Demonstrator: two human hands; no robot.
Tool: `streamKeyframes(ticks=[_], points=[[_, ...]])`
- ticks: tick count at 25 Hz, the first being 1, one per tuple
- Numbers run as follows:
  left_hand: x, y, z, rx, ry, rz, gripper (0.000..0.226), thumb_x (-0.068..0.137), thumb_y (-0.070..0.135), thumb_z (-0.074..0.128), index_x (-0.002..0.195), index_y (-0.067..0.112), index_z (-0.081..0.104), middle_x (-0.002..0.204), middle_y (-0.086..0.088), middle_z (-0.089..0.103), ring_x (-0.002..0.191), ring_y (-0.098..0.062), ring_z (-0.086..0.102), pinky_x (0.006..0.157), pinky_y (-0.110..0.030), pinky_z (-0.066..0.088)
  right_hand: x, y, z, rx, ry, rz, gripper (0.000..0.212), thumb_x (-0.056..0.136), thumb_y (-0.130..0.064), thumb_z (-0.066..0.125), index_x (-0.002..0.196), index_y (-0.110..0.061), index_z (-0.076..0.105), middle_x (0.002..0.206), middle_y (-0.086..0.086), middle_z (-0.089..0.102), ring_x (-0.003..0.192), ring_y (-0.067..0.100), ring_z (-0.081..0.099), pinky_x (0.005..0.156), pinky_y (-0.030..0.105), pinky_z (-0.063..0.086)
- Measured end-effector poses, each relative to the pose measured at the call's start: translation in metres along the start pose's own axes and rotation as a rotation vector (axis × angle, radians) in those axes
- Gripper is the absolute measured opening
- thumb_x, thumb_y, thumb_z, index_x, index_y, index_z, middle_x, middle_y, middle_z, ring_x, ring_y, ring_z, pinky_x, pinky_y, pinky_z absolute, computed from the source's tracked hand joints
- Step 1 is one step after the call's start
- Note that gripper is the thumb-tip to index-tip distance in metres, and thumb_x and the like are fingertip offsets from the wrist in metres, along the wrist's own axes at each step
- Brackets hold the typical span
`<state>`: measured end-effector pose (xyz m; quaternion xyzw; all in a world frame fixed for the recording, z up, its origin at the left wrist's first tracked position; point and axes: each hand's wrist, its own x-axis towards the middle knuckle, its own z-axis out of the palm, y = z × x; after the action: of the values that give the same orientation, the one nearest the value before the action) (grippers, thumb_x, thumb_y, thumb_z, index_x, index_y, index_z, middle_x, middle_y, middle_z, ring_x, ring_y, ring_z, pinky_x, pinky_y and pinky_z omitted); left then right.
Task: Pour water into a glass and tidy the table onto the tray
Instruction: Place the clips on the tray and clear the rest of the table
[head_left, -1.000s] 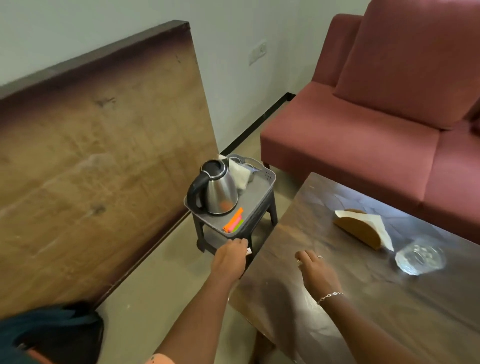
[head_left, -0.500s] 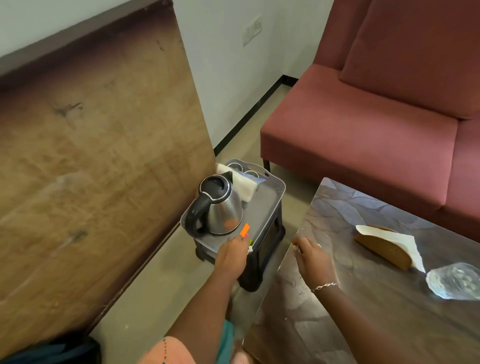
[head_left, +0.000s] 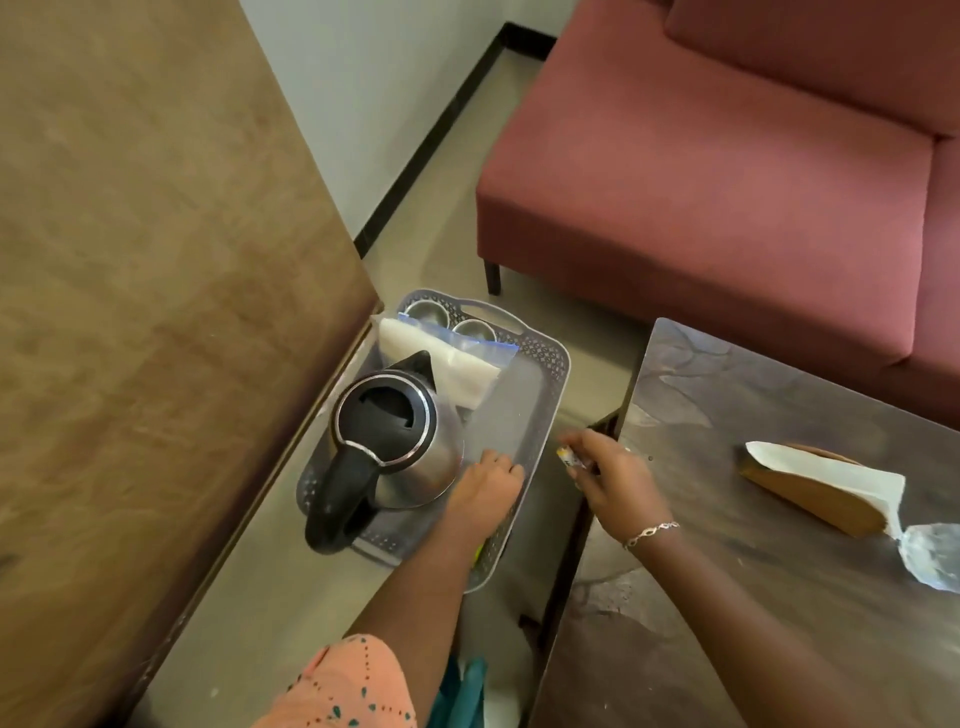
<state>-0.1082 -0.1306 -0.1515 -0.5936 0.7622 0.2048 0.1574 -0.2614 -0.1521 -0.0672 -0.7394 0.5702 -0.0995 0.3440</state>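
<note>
We are tidying, by our judgement. Our left hand (head_left: 485, 480) rests knuckles-up on the floor of the grey perforated plastic tray (head_left: 553, 359), just right of the steel kettle with black handle (head_left: 397, 431); whether it holds anything we cannot tell. Our right hand (head_left: 613, 480) pinches a small yellow-and-white object (head_left: 568, 457) at the edge of the dark wooden counter (head_left: 753, 597). The clear glass (head_left: 931, 557) sits well right of it. Next, that object likely needs lowering into the tray.
</note>
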Motion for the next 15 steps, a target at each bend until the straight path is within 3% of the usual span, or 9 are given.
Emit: streamKeyframes(ticks=[2, 5, 8, 15], points=[[0.007, -0.005, 0.011, 0.017, 0.039, 0.021, 0.028, 0.060, 0.013, 0.032, 0.051, 0.018, 0.059, 0.052, 0.003, 0.057, 0.050, -0.012, 0.058, 0.033, -0.015, 0.035, 0.020, -0.002, 0.008, -0.024, -0.035, 0.019, 0.027, 0.085, -0.002, 0.056, 0.110, -0.010, 0.062, 0.103, 0.002, 0.064, 0.096, 0.018, 0.059, 0.076, 0.017, 0.038], [0.020, -0.012, 0.020, 0.008, 0.060, 0.071, 0.031, 0.063, 0.013, 0.030, 0.054, 0.019, 0.059, 0.054, 0.002, 0.057, 0.051, -0.012, 0.057, 0.035, -0.017, 0.037, 0.045, -0.004, 0.020, -0.069, -0.087, 0.031, 0.029, 0.086, -0.004, 0.056, 0.113, -0.012, 0.061, 0.112, 0.002, 0.065, 0.105, 0.018, 0.057, 0.080, 0.018, 0.038], [0.027, -0.014, 0.022, -0.022, 0.025, 0.090, 0.030, 0.065, 0.014, 0.031, 0.056, 0.019, 0.059, 0.057, 0.004, 0.057, 0.053, -0.013, 0.057, 0.039, -0.019, 0.040, 0.065, 0.000, 0.032, -0.117, -0.145, 0.047, 0.031, 0.086, -0.005, 0.055, 0.115, -0.013, 0.061, 0.114, 0.005, 0.065, 0.107, 0.021, 0.057, 0.089, 0.031, 0.045], [0.014, -0.015, 0.036, 0.025, 0.034, 0.092, 0.036, 0.067, 0.010, 0.033, 0.068, 0.017, 0.068, 0.068, -0.004, 0.063, 0.062, -0.019, 0.060, 0.058, -0.025, 0.050, 0.090, 0.000, 0.059, -0.332, -0.342, -0.031, 0.024, 0.086, -0.016, 0.056, 0.109, -0.012, 0.062, 0.106, 0.009, 0.062, 0.102, 0.030, 0.055, 0.082, 0.034, 0.046]])
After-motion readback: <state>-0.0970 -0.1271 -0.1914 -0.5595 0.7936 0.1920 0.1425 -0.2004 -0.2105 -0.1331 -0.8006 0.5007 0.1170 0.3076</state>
